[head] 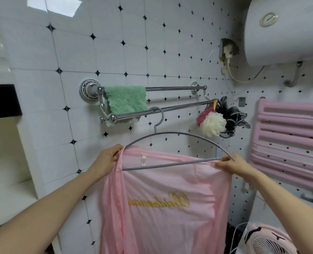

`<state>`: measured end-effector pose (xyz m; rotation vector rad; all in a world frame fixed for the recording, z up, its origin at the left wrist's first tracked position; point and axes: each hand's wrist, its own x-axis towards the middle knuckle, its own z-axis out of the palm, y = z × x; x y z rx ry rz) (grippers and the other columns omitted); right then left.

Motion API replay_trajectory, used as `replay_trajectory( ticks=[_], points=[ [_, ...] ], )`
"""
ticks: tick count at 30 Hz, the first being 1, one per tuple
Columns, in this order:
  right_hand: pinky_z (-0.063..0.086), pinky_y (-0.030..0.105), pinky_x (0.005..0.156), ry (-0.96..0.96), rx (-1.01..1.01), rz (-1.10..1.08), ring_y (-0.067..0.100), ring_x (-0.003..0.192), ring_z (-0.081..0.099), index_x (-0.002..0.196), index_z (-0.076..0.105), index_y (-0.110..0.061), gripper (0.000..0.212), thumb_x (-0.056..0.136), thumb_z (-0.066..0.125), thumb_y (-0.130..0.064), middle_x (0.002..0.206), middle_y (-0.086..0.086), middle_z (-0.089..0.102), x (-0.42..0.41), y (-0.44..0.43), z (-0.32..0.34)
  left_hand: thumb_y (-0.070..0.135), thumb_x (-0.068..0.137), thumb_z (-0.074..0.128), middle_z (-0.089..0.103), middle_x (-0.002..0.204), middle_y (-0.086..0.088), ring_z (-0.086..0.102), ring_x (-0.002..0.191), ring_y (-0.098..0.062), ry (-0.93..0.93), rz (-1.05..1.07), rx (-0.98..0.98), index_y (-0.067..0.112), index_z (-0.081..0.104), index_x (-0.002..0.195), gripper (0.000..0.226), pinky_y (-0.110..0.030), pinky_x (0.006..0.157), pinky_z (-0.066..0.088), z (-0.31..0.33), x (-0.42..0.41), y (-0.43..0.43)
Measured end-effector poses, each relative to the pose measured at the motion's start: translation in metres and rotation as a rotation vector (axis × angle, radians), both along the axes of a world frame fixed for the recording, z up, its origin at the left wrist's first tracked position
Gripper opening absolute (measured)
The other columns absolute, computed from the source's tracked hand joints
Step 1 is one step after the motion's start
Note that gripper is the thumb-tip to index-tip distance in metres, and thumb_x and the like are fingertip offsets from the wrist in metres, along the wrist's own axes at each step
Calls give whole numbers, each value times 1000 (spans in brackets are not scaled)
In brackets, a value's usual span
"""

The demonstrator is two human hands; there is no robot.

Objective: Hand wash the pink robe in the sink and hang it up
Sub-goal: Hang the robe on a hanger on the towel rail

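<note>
Below the rail [179,106], the hanger [179,133] runs nine to three; left hand [109,154] pinches the robe [170,198] at nine, right hand [232,164] pinches it at three.

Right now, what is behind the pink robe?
Only the tiled wall shows around the pink robe. Its cloth covers whatever lies directly behind it. The left hand and right hand pinch its top at the hanger's ends.
</note>
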<state>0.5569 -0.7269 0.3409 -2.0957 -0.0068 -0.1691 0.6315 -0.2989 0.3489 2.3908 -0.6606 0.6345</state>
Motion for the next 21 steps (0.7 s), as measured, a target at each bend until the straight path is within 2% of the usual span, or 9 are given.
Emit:
replay_trajectory(
  ticks=[2, 4, 6, 8, 11, 14, 17, 19, 21],
  points=[
    [24, 21, 46, -111, -40, -110, 8, 49, 33, 53, 58, -14, 32, 79, 75, -20, 41, -12, 40, 7, 4, 16, 2, 66, 42, 45, 63, 6, 42, 57, 3, -67, -42, -17, 25, 53, 81, 29, -13, 55, 29, 5, -7, -2],
    [22, 26, 50, -178, -152, -240, 14, 50, 32, 47, 46, -17, 47, 75, 76, -39, 41, -9, 38, 13, 11, 34, 9, 70, 47, 53, 71, 13, 47, 62, 8, -88, -28, -6, 28, 55, 90, 28, -9, 59, 33, 6, -7, 3],
    [23, 30, 51, -254, -298, -364, 17, 51, 34, 51, 38, -18, 55, 69, 74, -57, 47, -2, 38, 16, 22, 53, 16, 77, 47, 55, 82, 15, 51, 70, 1, -91, 54, 30, 30, 56, 101, 30, -22, 67, 42, 6, -7, 10],
    [26, 32, 52, -379, -397, -447, 22, 54, 41, 53, 43, -15, 51, 73, 73, -51, 52, 2, 42, 11, 37, 73, 13, 81, 45, 52, 90, 5, 54, 77, -18, -125, 175, 143, 27, 52, 112, 34, -31, 68, 43, 6, -10, 11],
    [31, 32, 57, -664, -574, -575, 32, 70, 51, 70, 61, -9, 22, 79, 66, -29, 67, 8, 53, -5, 65, 90, 1, 82, 46, 51, 95, -6, 55, 83, -29, -169, 279, 245, 19, 51, 118, 41, -37, 66, 46, 11, -18, 3],
    [41, 36, 57, -811, -706, -563, 37, 75, 56, 84, 58, -11, 11, 82, 61, -21, 78, 16, 59, -14, 92, 75, 8, 81, 43, 51, 93, -10, 58, 84, -31, -119, 192, 116, 9, 62, 113, 38, -31, 69, 42, 11, -18, -3],
    [35, 35, 48, -762, -759, -417, 40, 54, 56, 88, 55, -8, 10, 81, 62, -9, 60, 18, 59, -18, 121, 30, -6, 88, 49, 47, 97, -11, 53, 90, -27, 72, 93, -67, 7, 66, 113, 33, -22, 77, 37, 12, -24, -13],
    [22, 28, 41, -699, -815, -340, 37, 39, 50, 86, 53, -8, 27, 69, 73, -3, 45, 12, 53, -22, 136, -2, -2, 92, 50, 54, 103, -11, 53, 95, -22, 230, 52, -214, 12, 64, 117, 32, -20, 79, 38, 14, -30, -17],
    [13, 24, 39, -617, -900, -282, 32, 31, 43, 84, 47, -12, 53, 46, 83, -5, 36, 6, 45, -22, 147, -24, -1, 91, 49, 61, 111, -7, 55, 102, -19, 321, 11, -433, 10, 65, 116, 31, -22, 83, 40, 18, -35, -20]
  ],
)
